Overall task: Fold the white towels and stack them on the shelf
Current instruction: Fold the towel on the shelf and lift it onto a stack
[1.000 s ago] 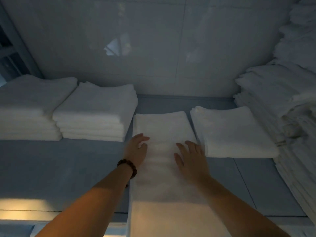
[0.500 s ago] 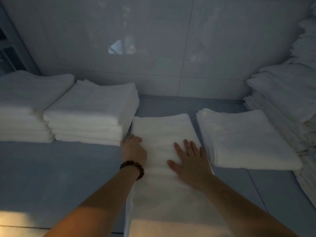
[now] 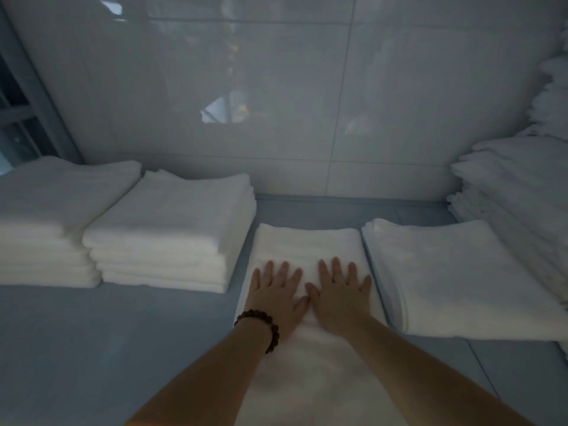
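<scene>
Pressing white towel (image 3: 307,244) flat on shelf (image 3: 123,348), between left stack (image 3: 172,216) and right stack (image 3: 455,272); left hand (image 3: 276,298), right hand (image 3: 341,298) side by side, fingers (image 3: 335,265) straight, grasping nothing. My worry: uneven push skews fold.

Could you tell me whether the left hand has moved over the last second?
Yes. The left hand has shifted right, away from the folded stack, from the towel's left edge onto its middle, flat beside the right hand.

Towel (image 3: 307,244) between stack (image 3: 172,216) and pile (image 3: 455,272), perhaps touching
</scene>
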The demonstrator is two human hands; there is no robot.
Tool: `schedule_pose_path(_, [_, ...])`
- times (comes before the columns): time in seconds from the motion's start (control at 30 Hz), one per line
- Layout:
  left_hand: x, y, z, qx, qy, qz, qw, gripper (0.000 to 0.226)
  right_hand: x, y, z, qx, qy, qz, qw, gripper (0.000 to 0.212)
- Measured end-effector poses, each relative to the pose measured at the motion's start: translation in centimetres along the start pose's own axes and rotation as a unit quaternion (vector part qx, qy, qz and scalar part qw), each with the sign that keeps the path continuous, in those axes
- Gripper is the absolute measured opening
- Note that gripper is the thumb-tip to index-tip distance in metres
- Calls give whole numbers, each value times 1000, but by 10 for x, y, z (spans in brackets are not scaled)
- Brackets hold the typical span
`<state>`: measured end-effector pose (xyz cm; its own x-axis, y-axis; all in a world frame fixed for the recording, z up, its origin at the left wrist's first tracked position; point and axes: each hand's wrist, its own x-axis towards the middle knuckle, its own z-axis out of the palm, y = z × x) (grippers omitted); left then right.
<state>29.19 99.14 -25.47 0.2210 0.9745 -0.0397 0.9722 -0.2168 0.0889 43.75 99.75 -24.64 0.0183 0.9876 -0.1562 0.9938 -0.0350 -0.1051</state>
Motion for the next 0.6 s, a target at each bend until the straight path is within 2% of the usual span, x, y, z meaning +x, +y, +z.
schedule_pose_path(0.07, [-6, 5, -1, -6, 21, -10, 1000, 62, -1, -5, -2, 10, -1, -21, 1000, 59])
schedule_pose_path(0.17, [-29, 10, 6, -19, 36, -7, 999, 67, -4, -5, 3, -22, 14, -150, 988, 53])
schedule_pose_path(0.2, [-36, 10, 8, -20, 37, -4, 999, 70, -5, -3, 5, -27, 17, -167, 985, 52])
schedule_pose_path(0.37, [-69, 2, 5, -15, 18, -24, 999, 75, 8, -2, -5, -12, 9, -155, 988, 54])
schedule_pose_path(0.5, [-80, 13, 0, 9, -2, -15, 1000, 84, 8, -18, -6, 6, 15, -310, 951, 47])
schedule_pose_path(0.6, [-80, 17, 0, -3, -13, -23, 1000, 90, 19, -28, -7, -4, -2, -350, 937, 46])
